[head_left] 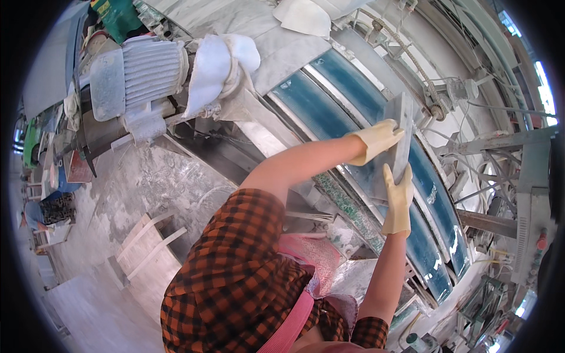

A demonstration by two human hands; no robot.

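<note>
Cream rubber gloves cover both of my hands. My left hand (379, 141) grips the near side of a pale grey rectangular slab (403, 126), which stands on edge over a blue strip of the machine. At the slab's lower end my right hand (398, 199) has its thumb on one side and its fingers on the other. Beneath the slab run long wet blue strips (329, 106), parallel and split by pale rails. The slab's underside, where it meets the blue surface, is partly hidden by my gloves.
A dusty ribbed motor (154, 70) draped with pale cloth stands at the upper left. On the right is a grey control box (532, 235) with a red button. Wooden boards (147, 250) lie on the floor at left. Another person (50, 209) is at the far left.
</note>
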